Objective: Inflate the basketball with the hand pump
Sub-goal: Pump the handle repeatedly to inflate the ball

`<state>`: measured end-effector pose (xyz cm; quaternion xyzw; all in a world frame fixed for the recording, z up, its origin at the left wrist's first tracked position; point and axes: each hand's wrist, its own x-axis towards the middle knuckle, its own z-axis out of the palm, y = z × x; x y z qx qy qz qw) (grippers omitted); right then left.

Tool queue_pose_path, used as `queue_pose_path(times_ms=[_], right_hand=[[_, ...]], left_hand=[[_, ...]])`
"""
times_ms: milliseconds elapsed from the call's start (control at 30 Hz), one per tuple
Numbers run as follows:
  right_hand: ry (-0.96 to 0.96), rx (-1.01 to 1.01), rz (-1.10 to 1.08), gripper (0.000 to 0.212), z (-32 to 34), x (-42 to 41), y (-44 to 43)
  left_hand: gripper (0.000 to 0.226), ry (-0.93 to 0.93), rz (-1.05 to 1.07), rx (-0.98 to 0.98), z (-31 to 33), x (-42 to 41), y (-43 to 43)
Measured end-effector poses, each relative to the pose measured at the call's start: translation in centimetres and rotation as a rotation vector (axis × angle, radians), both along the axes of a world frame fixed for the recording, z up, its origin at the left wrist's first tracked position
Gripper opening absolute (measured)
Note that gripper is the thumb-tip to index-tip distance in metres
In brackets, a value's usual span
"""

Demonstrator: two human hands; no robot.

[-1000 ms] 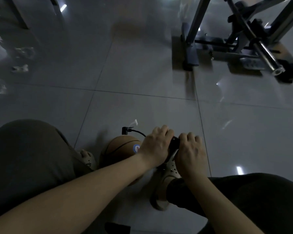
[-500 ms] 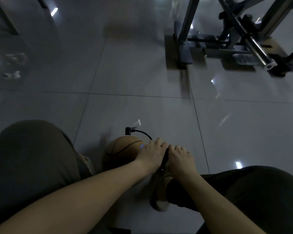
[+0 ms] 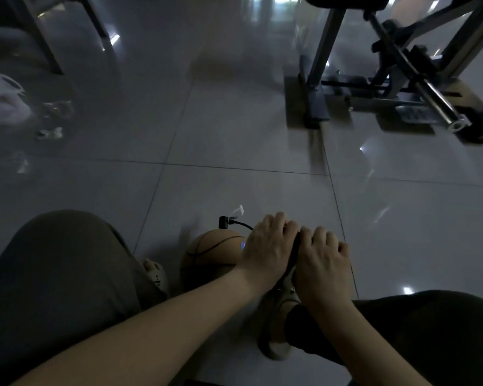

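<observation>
Basketball [image 3: 212,254]: orange-brown w/ dark seams, resting on grey tiled floor [image 3: 234,129] betw. the person's two feet, lower centre of view; a small blue mark shows on its right side, partly hidden by left hand. Black hose [image 3: 241,224] arcs over the ball's top from a small black connector [image 3: 223,222] at its far side toward the hands; whether the connector is seated in the valve cannot be told. A thin white tag or glint sits just beyond the connector.

Left hand [image 3: 268,246]: palm down, fingers curled closed over the pump handle [image 3: 295,252], knuckles up. Right hand [image 3: 321,263]: same posture, fingers wrapped shut over the other side of the handle, touching the left hand along the thumb edge. Only a dark sliver of handle and shaft shows betw. the hands; pump body is hidden below them.

Both forearms bare, reaching in from bottom edge. Left knee [image 3: 62,274] in olive trousers fills lower left; right leg [image 3: 416,335] in dark trousers lower right. Beige shoe [image 3: 276,324] sits directly under the hands, beside the ball; toe of the other shoe [image 3: 155,273] shows left of the ball.

Background: metal gym frame [image 3: 388,79] w/ chrome bar upper right, well apart; white blurred bag [image 3: 3,101] at left edge. Scene dim, blurred.
</observation>
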<state>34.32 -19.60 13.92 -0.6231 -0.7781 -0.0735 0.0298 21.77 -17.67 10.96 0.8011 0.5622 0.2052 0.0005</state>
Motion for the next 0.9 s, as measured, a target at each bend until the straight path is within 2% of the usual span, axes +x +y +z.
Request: queue_pose_path(times_ms=[133,267,367,500,600,700,767,867,900], right_hand=[[-0.122,-0.229,-0.031,0.029,-4.1,-0.5,-0.1],[-0.145,-0.301,-0.012,0.026,-6.6,-0.6,0.5],[-0.155,-0.407,-0.016,0.031,-7.7,-0.8,0.5],[-0.136,-0.429,0.001,0.032,-7.9,-0.4,1.6],[-0.052,-0.478,0.014,0.032,-7.3,0.1,2.2],[0.176,-0.53,-0.028,0.028,-5.2,0.4,2.1],[0.233,-0.385,-0.005,0.029,-2.5,0.8,2.2],[0.169,-0.008,0.066,0.046,2.2,1.2,2.0],[0.148,0.059,0.074,0.048,3.2,1.0,1.7]], left_hand=[[0.019,0.048,0.013,-0.084,-4.2,0.3,-0.5],[0.012,0.142,-0.003,-0.12,-7.3,0.3,-0.1],[0.02,0.159,-0.026,-0.191,-9.1,0.3,-0.2],[0.021,0.164,-0.022,-0.259,-9.0,0.5,0.6],[0.022,0.158,-0.036,-0.31,-7.9,0.3,0.9],[0.023,0.105,-0.067,-0.287,-6.0,-0.2,1.1],[0.019,0.043,-0.064,-0.191,-3.4,-0.5,1.7],[0.018,-0.014,-0.089,0.064,1.3,-0.8,3.3],[0.019,-0.026,-0.082,0.119,2.4,-1.2,3.6]])
